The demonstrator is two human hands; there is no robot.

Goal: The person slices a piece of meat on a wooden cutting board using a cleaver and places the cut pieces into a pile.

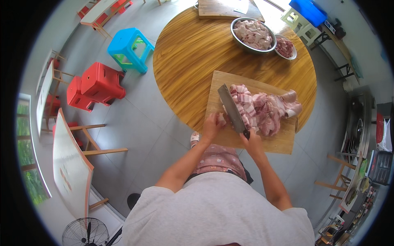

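Observation:
A wooden cutting board [277, 143] lies on the near edge of a round wooden table. My right hand [253, 142] grips the dark handle of a cleaver [232, 107], whose broad blade points up and to the left over the board. Left of the blade, my left hand [213, 125] holds a small piece of raw meat [221, 119] at the board's left side. Chunks of raw fatty meat [246, 106] are heaped right of the blade. Larger uncut slabs [289, 104] lie farther right, reaching the board's edge.
Toward the far side of the round table [181, 64] stand a metal bowl of pale meat [252, 35], a smaller bowl of redder meat [284, 47] and another wooden board [227, 9]. Blue [129, 46] and red [101, 81] plastic stools stand to the left.

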